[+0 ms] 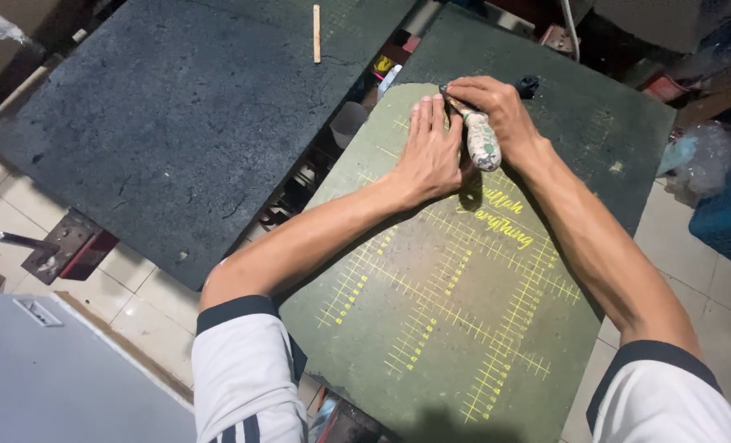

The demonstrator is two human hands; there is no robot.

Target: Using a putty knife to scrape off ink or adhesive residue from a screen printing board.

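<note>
A dark green printing board [431, 312] with yellow grid lines and yellow lettering lies in front of me. My left hand [428, 152] rests flat on its far rounded end, fingers together and pointing away. My right hand [496, 111] is closed around a tool with a paint-stained pale handle [482, 143], its dark tip [446, 92] pressed near the board's far edge just beside my left fingertips. Both forearms reach over the board; white sleeves with dark cuffs show at the bottom.
A second dark, worn board [177, 123] lies to the left with a thin wooden stick [317, 33] on it. A third dark board [595, 115] sits behind. Tiled floor [127, 295], a metal bracket [62, 246] and a grey panel [54, 377] at left; clutter and plastic bags at right.
</note>
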